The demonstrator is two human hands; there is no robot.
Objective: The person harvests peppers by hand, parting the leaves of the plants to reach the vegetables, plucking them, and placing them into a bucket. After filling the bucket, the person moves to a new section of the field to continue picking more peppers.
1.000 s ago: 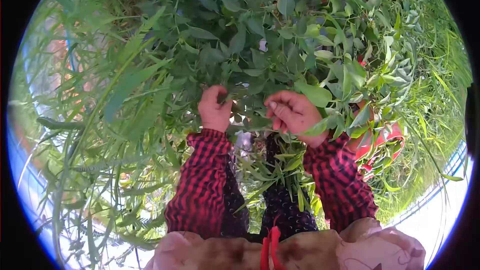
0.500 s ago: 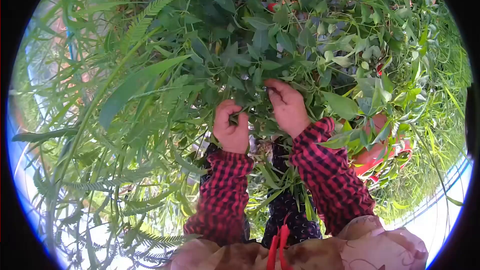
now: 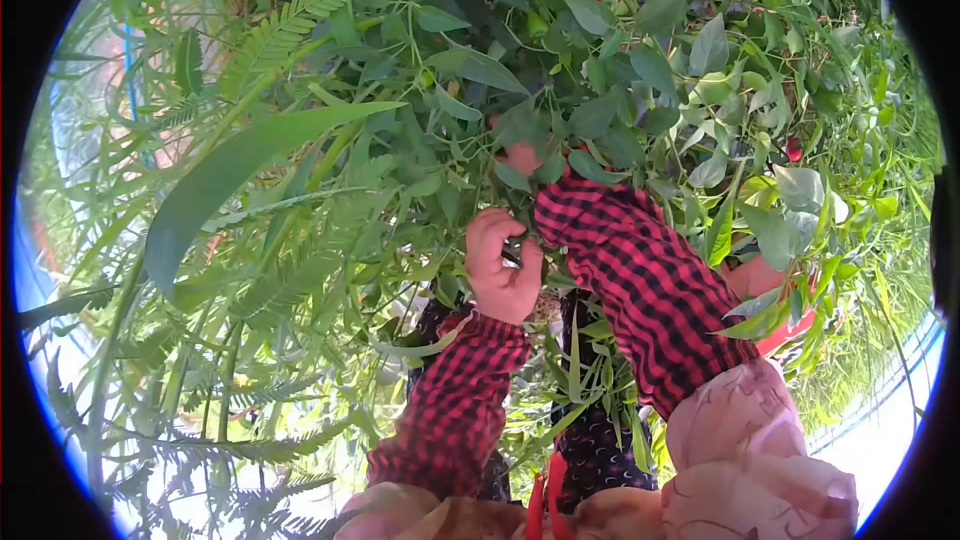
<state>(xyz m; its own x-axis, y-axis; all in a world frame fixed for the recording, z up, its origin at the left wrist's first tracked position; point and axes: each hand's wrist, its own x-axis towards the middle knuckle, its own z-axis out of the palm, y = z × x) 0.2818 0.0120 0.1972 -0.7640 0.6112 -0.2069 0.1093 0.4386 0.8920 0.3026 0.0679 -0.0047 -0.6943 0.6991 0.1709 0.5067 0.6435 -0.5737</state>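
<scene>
My left hand (image 3: pixel 503 265) is in front of a leafy green plant (image 3: pixel 600 100), its fingers curled in toward the thumb. Whatever lies inside the curl is in shadow and I cannot make it out. Farther forward, my right hand (image 3: pixel 523 157) reaches in among the leaves, which cover most of it, so its fingers do not show. A small red fruit (image 3: pixel 794 150) hangs in the foliage on the right. Near the top, a small green fruit (image 3: pixel 537 24) shows between the leaves.
A red container (image 3: pixel 785 333) stands low on the right, partly behind leaves. Feathery fronds (image 3: pixel 290 35) and a long broad leaf (image 3: pixel 230 180) stick out on the left. Tall grass surrounds the plant. My legs (image 3: pixel 590 440) are below, among stems.
My right hand has pushed forward and leftward into the foliage and is now mostly covered. My left hand has shifted right, still curled. The view has moved slightly.
</scene>
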